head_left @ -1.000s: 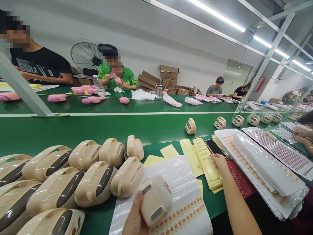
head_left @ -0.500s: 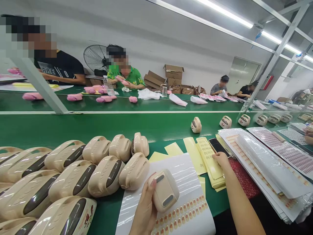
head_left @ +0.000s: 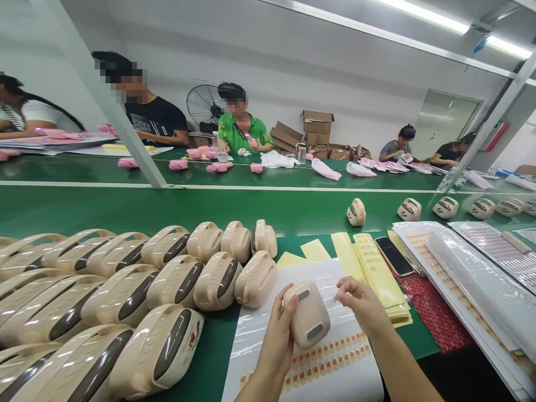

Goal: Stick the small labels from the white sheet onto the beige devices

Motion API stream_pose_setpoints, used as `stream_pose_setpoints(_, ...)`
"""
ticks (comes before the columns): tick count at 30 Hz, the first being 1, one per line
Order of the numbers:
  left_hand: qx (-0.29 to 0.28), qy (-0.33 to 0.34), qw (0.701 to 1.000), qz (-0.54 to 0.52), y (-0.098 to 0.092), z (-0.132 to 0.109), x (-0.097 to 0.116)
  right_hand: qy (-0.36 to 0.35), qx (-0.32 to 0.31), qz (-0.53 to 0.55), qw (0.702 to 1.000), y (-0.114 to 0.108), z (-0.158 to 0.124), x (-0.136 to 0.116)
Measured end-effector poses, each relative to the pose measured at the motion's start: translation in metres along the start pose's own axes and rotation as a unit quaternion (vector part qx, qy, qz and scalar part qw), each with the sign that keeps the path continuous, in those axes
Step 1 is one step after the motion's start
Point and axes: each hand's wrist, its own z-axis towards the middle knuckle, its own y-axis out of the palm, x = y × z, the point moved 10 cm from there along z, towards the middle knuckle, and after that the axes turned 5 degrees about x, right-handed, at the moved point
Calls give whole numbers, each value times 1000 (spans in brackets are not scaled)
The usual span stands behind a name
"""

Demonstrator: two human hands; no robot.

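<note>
Beige casing [head_left: 309, 315] clasped above a sticker sheet [head_left: 335, 357]
Stacked shells [head_left: 176, 279] crowd left of the left hand [head_left: 276, 335], which grips the casing. The right hand [head_left: 362, 304] hovers just beside it, fingertips pinched, contents unclear. Yellow strips [head_left: 377, 268] and a phone [head_left: 393, 255] lie beyond.

The left hand [head_left: 274, 346] hides one side of the beige casing [head_left: 309, 321]. Whether the right hand [head_left: 360, 301] pinches anything, I can't tell. The sticker sheet [head_left: 335, 371] is cut off at six o'clock.

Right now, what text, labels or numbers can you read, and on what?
"ARE": on black T-shirt, rest unclear.
Yellow strips: print too small.
Sticker sheet: marks too small.
Printed sheets, far right: too small.
Casing in left hand: no text visible.
</note>
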Motion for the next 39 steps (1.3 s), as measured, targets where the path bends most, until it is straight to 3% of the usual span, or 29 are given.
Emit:
stream_pose_setpoints(2,-8,7,1000,-8,1,0,0,-2,-41,18,999,28,-14,2)
stream_pose_setpoints(4,-16,10,1000,-16,3,0,0,11,-45,7,999,39,-19,8)
stream_pose_setpoints(17,-14,-1,1000,-15,1,1,-4,-22,-5,-40,999,39,-18,13)
stream_pose_setpoints(21,-8,0,1000,-16,0,0,-4,-77,10,-88,993,40,-23,2)
stream_pose_setpoints(27,7,10,1000,-22,-1,0,-2,-248,40,-152,956,41,-39,-30)
stream_pose_setpoints(29,26,8,999,-32,-7,1,-1,-241,73,-163,954,17,-22,-27)
stream_pose_setpoints(32,58,-44,996,-59,-18,2,-6,-164,217,-222,936,-60,17,-11)
stream_pose_setpoints(35,70,-112,987,-91,-28,-5,-9,-133,290,-269,909,-120,48,1)
stream_pose_setpoints(37,83,-124,982,-115,-41,-11,-5,-127,308,-302,893,-140,59,7)
stream_pose_setpoints(39,77,-103,981,-146,-58,-18,6,-133,307,-330,883,-145,64,10)
